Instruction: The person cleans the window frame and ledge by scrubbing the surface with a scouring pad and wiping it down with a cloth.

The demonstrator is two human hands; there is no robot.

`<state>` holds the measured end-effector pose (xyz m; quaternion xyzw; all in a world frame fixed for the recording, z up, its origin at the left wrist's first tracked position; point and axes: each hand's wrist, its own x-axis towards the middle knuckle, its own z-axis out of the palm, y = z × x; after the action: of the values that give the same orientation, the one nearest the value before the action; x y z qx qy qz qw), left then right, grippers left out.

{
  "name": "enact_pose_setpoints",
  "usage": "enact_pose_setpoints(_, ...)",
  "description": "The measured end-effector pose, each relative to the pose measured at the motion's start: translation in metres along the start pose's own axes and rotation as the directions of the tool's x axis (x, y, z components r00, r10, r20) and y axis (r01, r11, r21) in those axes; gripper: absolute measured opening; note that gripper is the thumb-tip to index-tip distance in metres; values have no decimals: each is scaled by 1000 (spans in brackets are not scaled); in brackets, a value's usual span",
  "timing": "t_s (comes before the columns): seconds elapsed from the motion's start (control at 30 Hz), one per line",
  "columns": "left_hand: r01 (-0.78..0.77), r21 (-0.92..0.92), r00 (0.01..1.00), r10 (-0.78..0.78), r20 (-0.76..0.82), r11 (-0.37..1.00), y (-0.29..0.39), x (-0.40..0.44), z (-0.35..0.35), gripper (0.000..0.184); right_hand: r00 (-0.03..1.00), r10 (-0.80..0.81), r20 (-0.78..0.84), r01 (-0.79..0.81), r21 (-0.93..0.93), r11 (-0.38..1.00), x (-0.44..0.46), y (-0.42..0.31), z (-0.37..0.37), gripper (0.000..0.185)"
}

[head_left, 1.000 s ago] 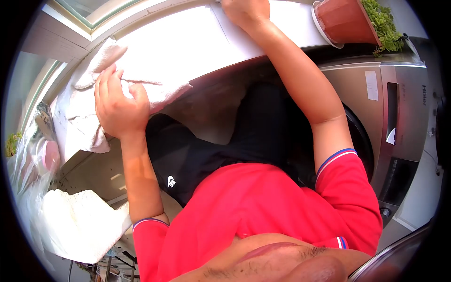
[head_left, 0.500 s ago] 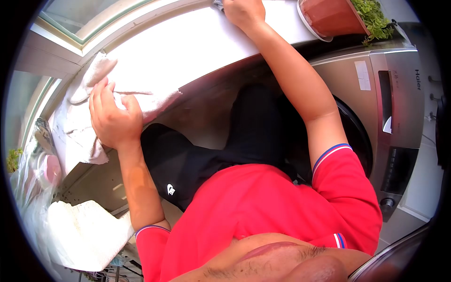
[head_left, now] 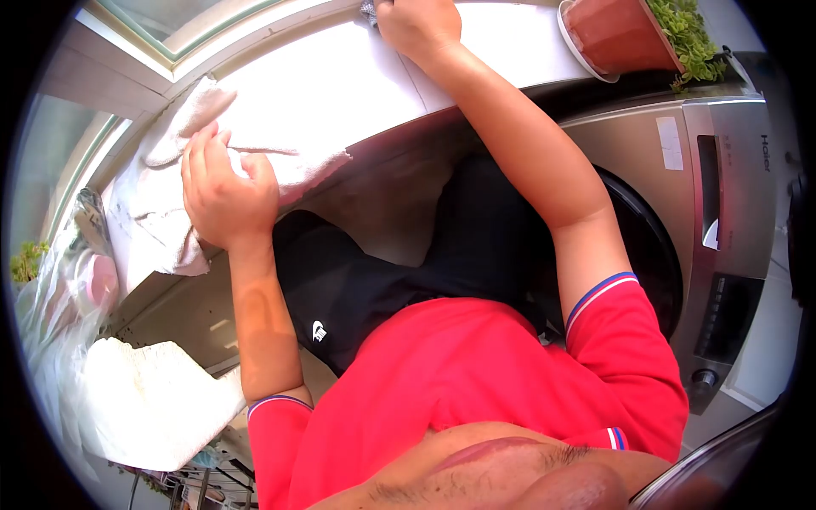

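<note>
My left hand (head_left: 228,189) lies on a crumpled white towel (head_left: 183,204) at the left end of the white windowsill (head_left: 340,93). Its fingers are stretched out over the cloth, with the thumb apart. Farther along the sill, at the top of the view, my right hand (head_left: 422,30) is closed around a grey cloth (head_left: 368,10). Only a small corner of that cloth shows beside the fingers; the top edge of the view cuts off part of the hand.
A terracotta-coloured plant pot (head_left: 619,38) with green leaves stands on the right end of the sill. Below it is a silver washing machine (head_left: 629,127). Window frames (head_left: 183,68) border the far side. Clear plastic (head_left: 55,340) and a white block (head_left: 149,408) are at lower left.
My right hand has moved left along the sill with the grey cloth, away from the plant pot. My left hand stays on the towel. The whole view has shifted slightly.
</note>
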<state>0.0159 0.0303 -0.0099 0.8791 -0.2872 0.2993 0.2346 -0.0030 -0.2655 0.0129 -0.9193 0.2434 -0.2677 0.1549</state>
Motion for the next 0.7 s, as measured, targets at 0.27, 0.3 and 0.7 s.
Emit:
enact_pose_setpoints(0.27, 21, 2, 1000, -21, 4, 1000, 0, -3, 0, 31, 998, 30, 54, -27, -50, 998, 5, 27, -29, 27)
enact_pose_setpoints(0.3, 23, 3, 1000, -23, -2, 1000, 0, -2, 0, 31, 998, 17, 63, -16, -30, 999, 4, 19, -29, 27)
enact_pose_setpoints(0.7, 57, -23, 998, -57, -21, 998, -2, -4, 1, 29, 944, -260, 204, 285, -106, 953, -3, -109, 31, 26)
